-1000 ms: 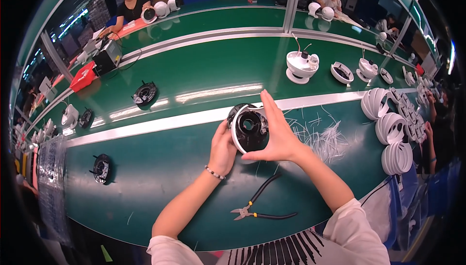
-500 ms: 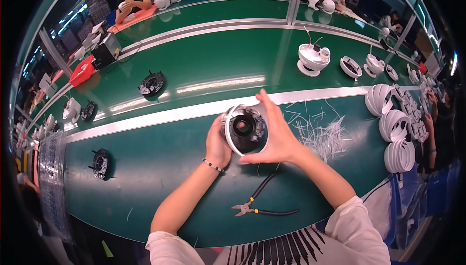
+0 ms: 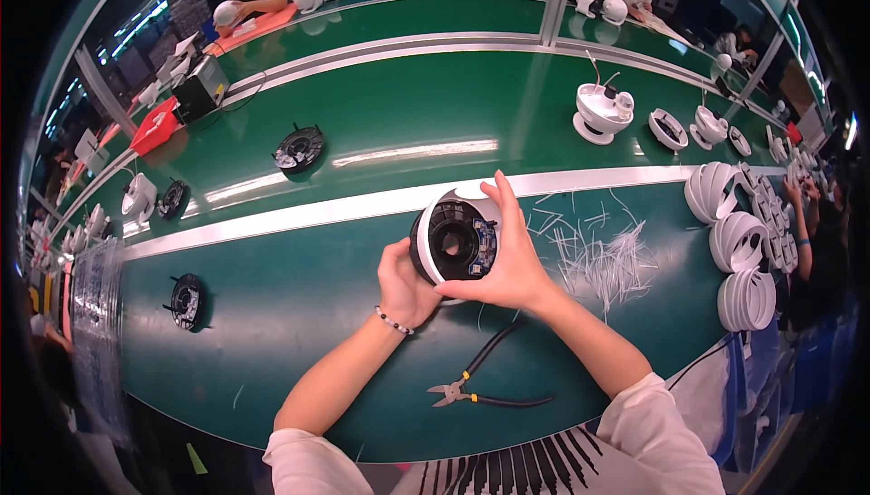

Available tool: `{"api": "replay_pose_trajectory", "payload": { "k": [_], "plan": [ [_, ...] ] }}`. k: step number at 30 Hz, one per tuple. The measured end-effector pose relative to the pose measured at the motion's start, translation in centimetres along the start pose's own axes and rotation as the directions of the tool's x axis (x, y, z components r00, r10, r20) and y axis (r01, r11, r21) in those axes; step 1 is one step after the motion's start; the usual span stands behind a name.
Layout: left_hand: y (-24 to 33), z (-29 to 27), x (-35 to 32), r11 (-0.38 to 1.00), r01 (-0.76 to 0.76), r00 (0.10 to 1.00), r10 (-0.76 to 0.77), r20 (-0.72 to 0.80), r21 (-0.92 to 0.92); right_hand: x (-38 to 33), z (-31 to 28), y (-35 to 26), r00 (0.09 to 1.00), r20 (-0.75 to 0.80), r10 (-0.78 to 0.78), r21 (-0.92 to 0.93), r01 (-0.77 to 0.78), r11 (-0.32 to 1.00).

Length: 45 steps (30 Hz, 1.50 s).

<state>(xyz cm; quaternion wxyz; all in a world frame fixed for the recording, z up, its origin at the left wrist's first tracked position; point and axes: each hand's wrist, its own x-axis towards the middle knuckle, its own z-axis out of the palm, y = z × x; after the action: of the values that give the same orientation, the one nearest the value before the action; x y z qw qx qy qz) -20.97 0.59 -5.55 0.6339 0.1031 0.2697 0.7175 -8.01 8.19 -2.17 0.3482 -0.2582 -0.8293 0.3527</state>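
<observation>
Both my hands hold a black round housing (image 3: 442, 219) above the green table, its open side with a blue circuit board (image 3: 483, 248) facing me. A white ring (image 3: 423, 255) encircles it. My left hand (image 3: 405, 291) cups the housing's lower left side. With thumb and fingers spread wide, my right hand (image 3: 515, 268) grips the ring from the right. Below lie diagonal cutters (image 3: 460, 390), jaws apart, with black and yellow handles. At the left on the table rests another black round housing (image 3: 187, 303).
Cut white strips (image 3: 605, 255) lie scattered at right, beside stacked white rings (image 3: 748, 298). Beyond a white rail, a green belt carries a black housing (image 3: 300, 149) and white domed units (image 3: 603, 112). A red bin (image 3: 155, 128) stands far left. Other people sit across and at right.
The held housing has tilted, so its circuit board shows more clearly. The belt's parts have shifted to the right. The cutters stay in place.
</observation>
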Motion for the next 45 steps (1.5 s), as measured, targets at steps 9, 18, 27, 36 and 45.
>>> {"api": "replay_pose_trajectory", "payload": {
  "k": [9, 18, 27, 36, 45],
  "plan": [
    [1.5, -1.1, 0.2, 0.962, 0.274, 0.932, -0.263, 0.248, -0.011, 0.3, -0.7, -0.2, 0.939, 0.295, -0.175, 0.168, 0.129, 0.977],
    [1.8, -0.5, 0.2, 0.98, 0.189, 0.972, -0.179, 0.151, -0.054, 1.0, -0.9, -1.0, 0.939, 0.302, -0.167, 0.161, 0.122, 0.979],
    [1.6, -2.3, -0.3, 0.991, 0.131, 0.99, -0.129, 0.061, -0.02, 0.1, 1.3, -1.8, 0.917, 0.314, -0.246, -0.077, 0.283, 0.956],
    [2.3, -2.5, -0.8, 0.988, 0.13, 0.983, -0.117, 0.142, -0.088, 1.1, 2.1, -2.0, 0.872, 0.391, -0.296, -0.053, 0.342, 0.938],
    [3.3, -3.3, -0.9, 0.981, 0.187, 0.974, -0.177, 0.14, -0.059, 0.1, 4.5, -1.4, 0.933, 0.269, -0.237, -0.143, 0.283, 0.948]
  ]
}}
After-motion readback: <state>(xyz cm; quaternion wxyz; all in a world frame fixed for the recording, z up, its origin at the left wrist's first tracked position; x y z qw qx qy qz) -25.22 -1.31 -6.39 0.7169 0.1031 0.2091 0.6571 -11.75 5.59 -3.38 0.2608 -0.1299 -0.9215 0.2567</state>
